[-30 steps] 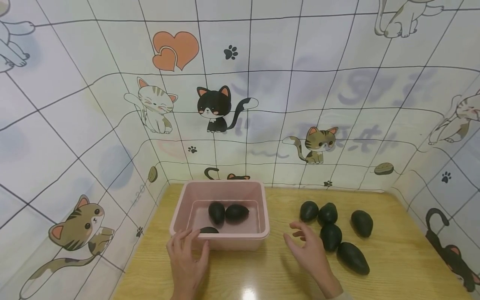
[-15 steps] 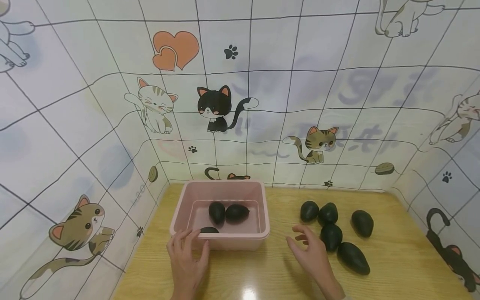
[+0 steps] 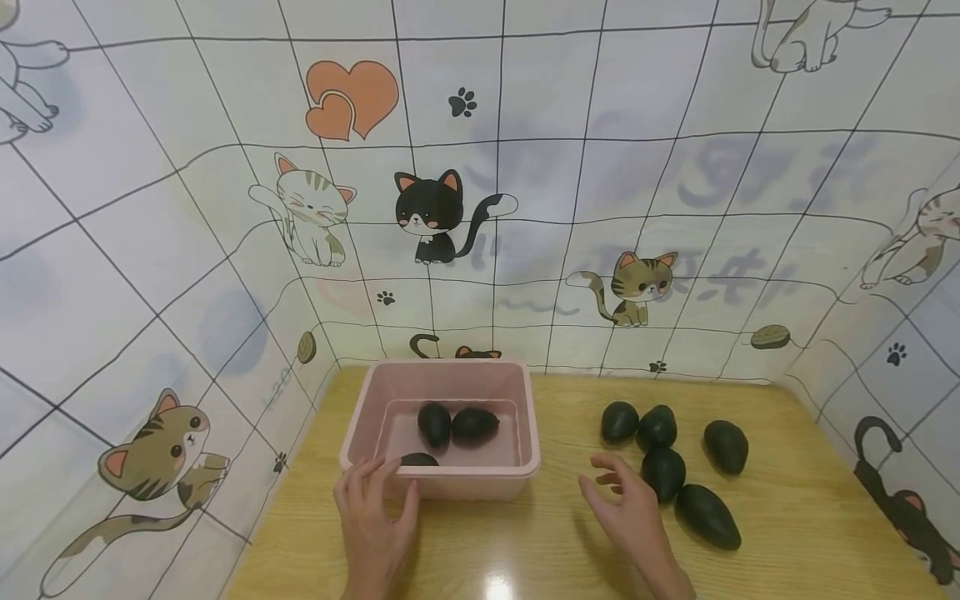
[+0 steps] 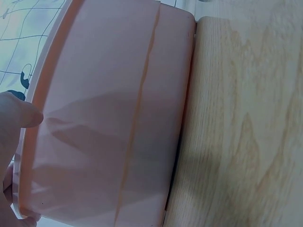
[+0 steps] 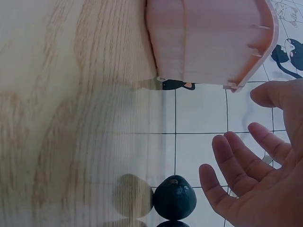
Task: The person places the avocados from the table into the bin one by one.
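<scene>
My left hand (image 3: 372, 517) holds the front left rim of a pink plastic bin (image 3: 480, 487), fingers over the edge and thumb on the outer side. In the left wrist view, the thumb (image 4: 28, 113) lies against the bin's rim. Inside the bin are three dark green avocados, one (image 3: 435, 425) beside another (image 3: 475, 426), and a third (image 3: 420, 459) partly hidden by the front wall. My right hand (image 3: 630, 512) hovers with loosely bent fingers and nothing in them, left of several more avocados (image 3: 663, 475). The right wrist view shows an avocado (image 5: 174, 197) below its fingertips.
The loose avocados form a cluster on the right of the wooden table (image 3: 540, 542), with one avocado (image 3: 726, 447) apart to the right. Cat-printed sheeting (image 3: 540, 183) with grid lines closes off the back and both sides.
My right hand has drifted slightly right, closer to the loose avocados. The left hand, the bin and the avocados look the same.
</scene>
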Tool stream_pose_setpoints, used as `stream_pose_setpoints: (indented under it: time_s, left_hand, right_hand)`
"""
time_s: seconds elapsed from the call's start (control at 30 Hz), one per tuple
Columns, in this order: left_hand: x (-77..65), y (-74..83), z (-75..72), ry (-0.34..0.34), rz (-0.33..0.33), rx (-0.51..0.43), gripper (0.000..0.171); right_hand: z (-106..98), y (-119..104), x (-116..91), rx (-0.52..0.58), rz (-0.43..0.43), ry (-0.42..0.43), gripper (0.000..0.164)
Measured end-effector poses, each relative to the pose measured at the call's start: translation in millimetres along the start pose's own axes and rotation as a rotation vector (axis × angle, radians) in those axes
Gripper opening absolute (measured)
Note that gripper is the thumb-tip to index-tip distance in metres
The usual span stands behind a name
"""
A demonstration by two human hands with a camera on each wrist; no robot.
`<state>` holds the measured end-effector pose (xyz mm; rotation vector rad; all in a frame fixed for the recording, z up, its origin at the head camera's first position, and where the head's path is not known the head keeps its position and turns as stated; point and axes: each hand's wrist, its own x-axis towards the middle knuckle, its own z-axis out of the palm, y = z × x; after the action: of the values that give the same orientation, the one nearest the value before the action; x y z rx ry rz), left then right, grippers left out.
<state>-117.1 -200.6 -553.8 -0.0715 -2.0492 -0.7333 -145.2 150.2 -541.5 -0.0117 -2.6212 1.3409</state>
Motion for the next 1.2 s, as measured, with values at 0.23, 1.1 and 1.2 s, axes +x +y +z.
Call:
stream_pose_setpoints:
  time_s: [0.23,1.1,1.2]
  left_hand:
    - [-2.7,0.0,-1.9,-0.051,-0.051,0.007,0.038]
    - [-1.0,0.0,-0.4,-0.026,-0.014,0.012,0.036]
    - [-0.6,0.3,0.2,-0.011,-0.002,0.008,0.036]
  right_hand:
    - [-2.0,3.0,0.8,-0.008,-0.008,-0.009,0.040]
    - [-4.6,10.8,-5.0,-0.028,0.053,-0.017,0.038]
    - [-5.0,12.3,-5.3,-0.035,0.056,-0.015,0.038]
